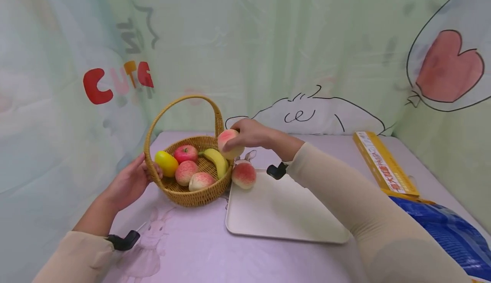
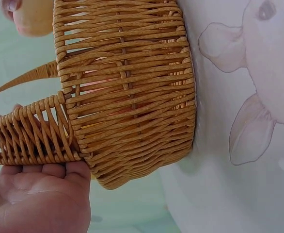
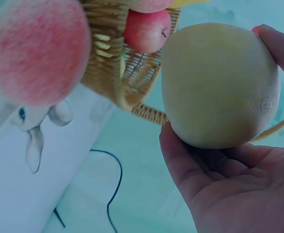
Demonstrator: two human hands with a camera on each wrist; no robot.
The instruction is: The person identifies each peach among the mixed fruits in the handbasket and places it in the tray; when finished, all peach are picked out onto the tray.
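Observation:
At the left side of a wicker basket (image 1: 199, 197), my left hand (image 1: 128, 183) grips the base of its tall handle (image 2: 25, 133), fingers curled behind the weave. My right hand (image 1: 253, 134) holds a pale peach with a pink blush (image 1: 227, 140) above the basket's right rim. In the right wrist view, thumb and fingers span that peach (image 3: 219, 87). Inside the basket lie a yellow fruit (image 1: 166, 163), a red apple (image 1: 186, 153), a banana (image 1: 217, 163) and two peaches (image 1: 186, 173). Another peach (image 1: 244, 175) sits at the tray's back left corner, beside the basket.
The cream tray (image 1: 280, 215) lies right of the basket, partly under my right forearm. A yellow box (image 1: 385, 163) and a blue package (image 1: 441, 227) lie at the table's right side. Printed curtains (image 1: 268, 53) surround the table.

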